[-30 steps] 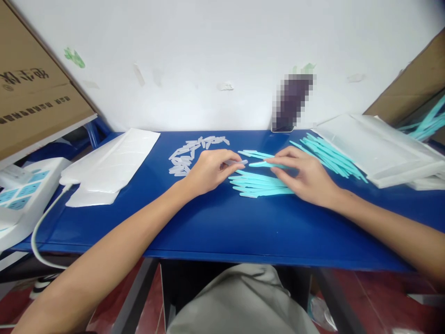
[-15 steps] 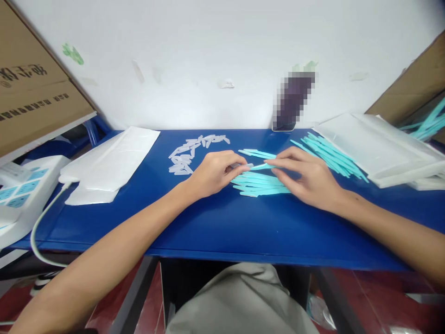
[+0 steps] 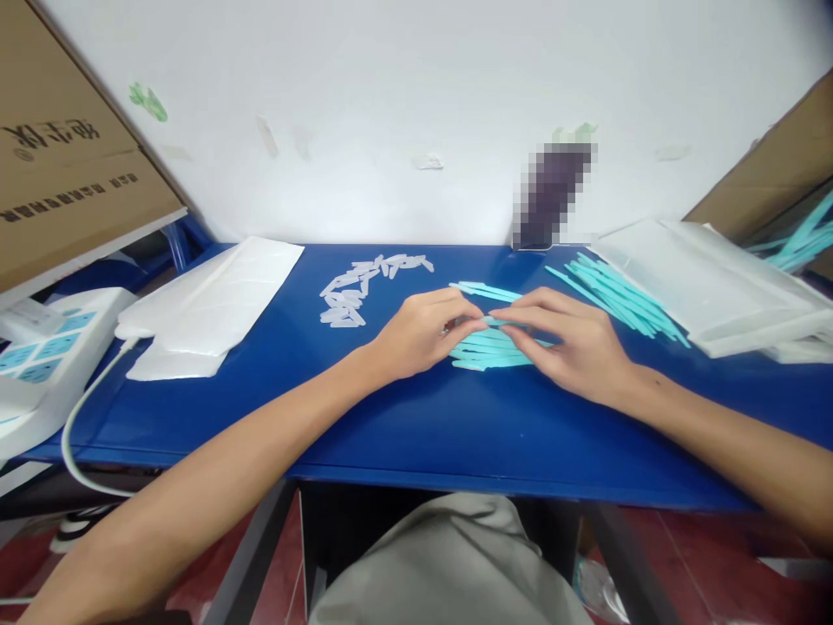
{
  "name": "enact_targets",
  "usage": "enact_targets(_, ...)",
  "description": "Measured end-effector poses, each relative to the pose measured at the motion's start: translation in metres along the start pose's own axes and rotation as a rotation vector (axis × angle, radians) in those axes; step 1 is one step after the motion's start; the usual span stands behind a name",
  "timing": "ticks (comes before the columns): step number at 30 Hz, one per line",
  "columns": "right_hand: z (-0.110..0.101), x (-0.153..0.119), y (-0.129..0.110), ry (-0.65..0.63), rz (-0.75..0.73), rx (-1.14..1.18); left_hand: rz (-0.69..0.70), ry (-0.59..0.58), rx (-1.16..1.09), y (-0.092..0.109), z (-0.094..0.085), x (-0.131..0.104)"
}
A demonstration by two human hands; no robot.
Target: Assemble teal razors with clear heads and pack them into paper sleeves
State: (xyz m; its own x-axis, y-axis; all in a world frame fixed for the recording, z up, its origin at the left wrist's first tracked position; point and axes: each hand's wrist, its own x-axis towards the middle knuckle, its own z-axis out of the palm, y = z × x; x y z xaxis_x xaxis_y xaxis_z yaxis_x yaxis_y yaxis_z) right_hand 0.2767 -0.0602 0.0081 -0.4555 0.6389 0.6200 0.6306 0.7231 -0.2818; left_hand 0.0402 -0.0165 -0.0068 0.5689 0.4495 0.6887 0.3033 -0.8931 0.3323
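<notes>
My left hand (image 3: 433, 332) pinches a small clear blade cap between thumb and fingertips. Facing it, my right hand (image 3: 565, 340) grips a slim turquoise eyebrow razor (image 3: 495, 321), whose end meets the cap. Fingertips cover most of both, so how far the cap sits on the razor cannot be made out. Just beneath the hands lies a pile of turquoise razors (image 3: 488, 351). A couple more razors (image 3: 489, 291) rest behind the fingers. Loose clear caps (image 3: 344, 299) are scattered in a curved band beyond my left hand.
Another heap of turquoise razors (image 3: 621, 295) lies at the right, beside clear plastic bags (image 3: 677, 273). White packaging sleeves (image 3: 208, 304) and a power strip (image 3: 58, 347) with a white cable occupy the left. A blurred phone-like object (image 3: 553, 195) leans against the wall; cardboard boxes (image 3: 71, 165) flank the blue table (image 3: 416, 434).
My left hand has moved right, closing the gap to my right hand. The razor's end, visible between the hands before, is now mostly covered by fingertips. The view has shifted slightly.
</notes>
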Motion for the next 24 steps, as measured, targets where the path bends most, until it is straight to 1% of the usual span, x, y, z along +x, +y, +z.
enact_targets(3,0.001,-0.001,0.01,-0.051,0.005,-0.058,-0.038,-0.007,0.035,-0.007,-0.003,0.001)
enact_targets(6,0.004,-0.002,0.027,-0.137,0.038,-0.178,-0.094,0.069,0.104,-0.019,-0.006,0.001)
enact_targets(8,0.004,-0.002,0.035,-0.158,0.048,-0.244,-0.134,0.086,0.134,-0.025,-0.007,-0.001)
enact_targets(11,0.001,-0.001,0.039,-0.19,0.019,-0.254,-0.173,0.036,0.145,-0.029,-0.009,-0.003)
enact_targets(14,-0.004,-0.003,0.036,-0.277,-0.039,-0.26,-0.199,-0.066,0.149,-0.029,-0.011,-0.005)
enact_targets(17,-0.008,-0.005,0.035,-0.348,-0.05,-0.257,-0.223,-0.141,0.173,-0.028,-0.013,-0.006)
enact_targets(21,-0.008,-0.006,0.039,-0.385,0.02,-0.165,-0.247,-0.127,0.192,-0.029,-0.015,-0.006)
enact_targets(24,-0.007,-0.004,0.04,-0.338,0.072,-0.141,-0.238,-0.099,0.185,-0.029,-0.015,-0.005)
